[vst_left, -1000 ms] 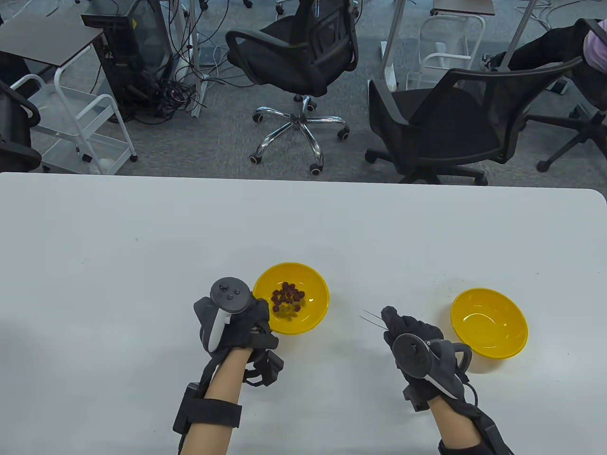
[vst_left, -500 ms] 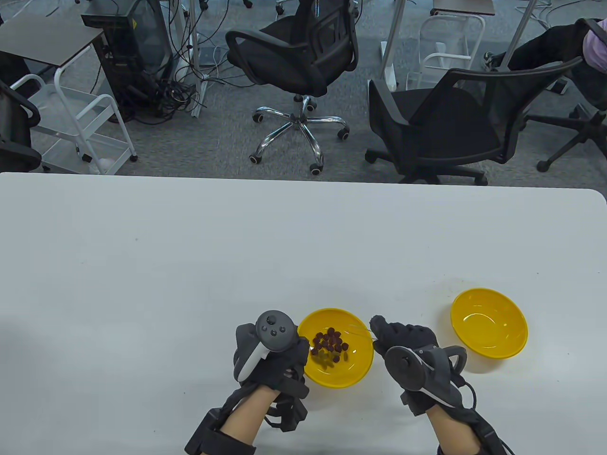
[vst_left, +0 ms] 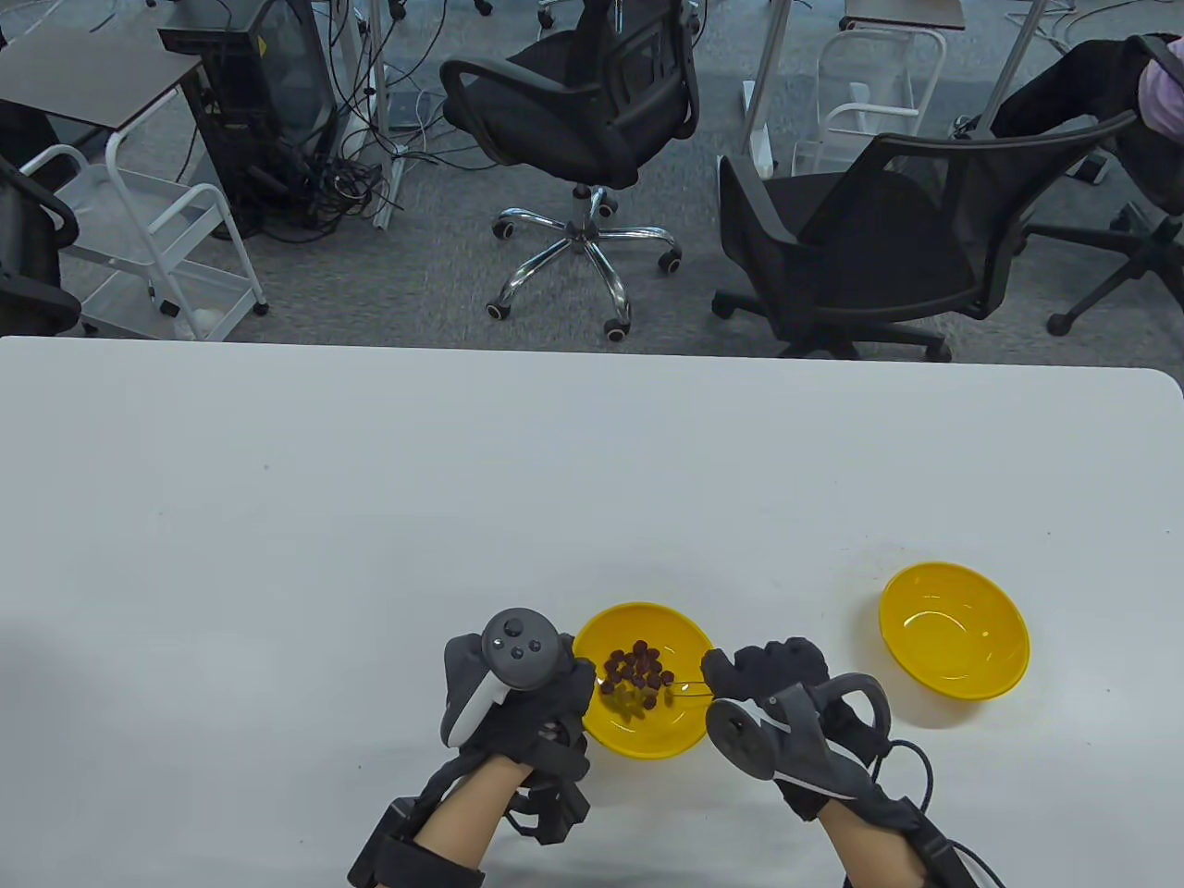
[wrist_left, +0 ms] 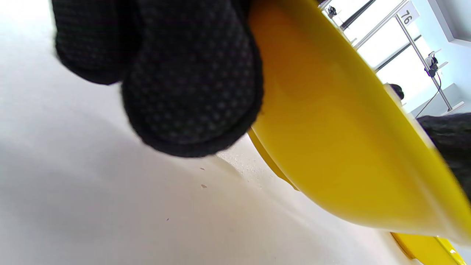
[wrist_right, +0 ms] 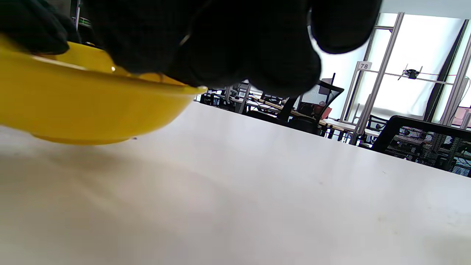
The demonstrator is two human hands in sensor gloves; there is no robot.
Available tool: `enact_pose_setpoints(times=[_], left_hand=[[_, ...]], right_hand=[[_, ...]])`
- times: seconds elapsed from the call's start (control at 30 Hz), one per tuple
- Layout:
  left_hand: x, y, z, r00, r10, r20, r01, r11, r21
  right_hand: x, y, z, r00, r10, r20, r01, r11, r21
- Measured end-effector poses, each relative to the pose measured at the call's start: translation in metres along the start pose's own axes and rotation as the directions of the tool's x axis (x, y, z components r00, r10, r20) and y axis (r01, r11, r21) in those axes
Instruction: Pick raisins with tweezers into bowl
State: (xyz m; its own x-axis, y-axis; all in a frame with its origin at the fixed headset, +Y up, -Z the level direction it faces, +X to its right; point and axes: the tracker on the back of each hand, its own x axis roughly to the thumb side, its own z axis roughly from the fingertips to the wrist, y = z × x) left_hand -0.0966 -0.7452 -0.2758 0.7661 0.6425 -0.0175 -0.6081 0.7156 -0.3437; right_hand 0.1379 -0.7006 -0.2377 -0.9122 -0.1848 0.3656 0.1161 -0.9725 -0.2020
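The left hand (vst_left: 518, 694) has dragged the bowl of raisins (vst_left: 689, 731) from table centre toward six o'clock, beside the right hand (vst_left: 786, 708). The right hand's tweezers (vst_left: 683, 687) now reach over the rim, tips at the raisins (vst_left: 635, 669).

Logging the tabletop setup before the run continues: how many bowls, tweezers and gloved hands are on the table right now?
Yellow bowls: 2, one with raisins, one empty
Tweezers: 1
Gloved hands: 2, left hand, right hand
Total: 5
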Motion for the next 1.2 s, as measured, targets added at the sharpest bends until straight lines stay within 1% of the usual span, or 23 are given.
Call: enact_pose_setpoints(times=[0.13,0.27,0.43,0.6,0.77,1.2], left_hand=[[0.001,-0.001,0.000,1.000,-0.001,0.000,0.001,1.000,0.006],[0.003,-0.002,0.001,1.000,-0.001,-0.006,0.001,1.000,0.014],[0.004,-0.004,0.001,1.000,-0.012,-0.007,0.012,1.000,0.023],[0.006,-0.005,0.000,1.000,-0.014,-0.001,0.014,1.000,0.024],[0.010,-0.008,0.000,0.999,-0.032,0.018,0.031,0.999,0.031],[0.012,-0.009,0.000,0.999,-0.027,0.027,0.026,0.999,0.031]], right_hand=[[0.006,-0.002,0.001,1.000,0.020,0.022,-0.020,1.000,0.016],[0.012,-0.002,0.002,0.997,0.078,0.016,-0.078,0.997,0.012],[0.017,0.000,0.000,0.993,0.119,0.009,-0.119,0.992,0.038],[0.019,0.001,-0.001,0.994,0.113,0.003,-0.113,0.991,0.068],[0.023,0.002,-0.003,0.990,0.139,0.013,-0.140,0.985,0.104],[0.022,0.003,-0.003,0.994,0.109,-0.013,-0.107,0.989,0.101]])
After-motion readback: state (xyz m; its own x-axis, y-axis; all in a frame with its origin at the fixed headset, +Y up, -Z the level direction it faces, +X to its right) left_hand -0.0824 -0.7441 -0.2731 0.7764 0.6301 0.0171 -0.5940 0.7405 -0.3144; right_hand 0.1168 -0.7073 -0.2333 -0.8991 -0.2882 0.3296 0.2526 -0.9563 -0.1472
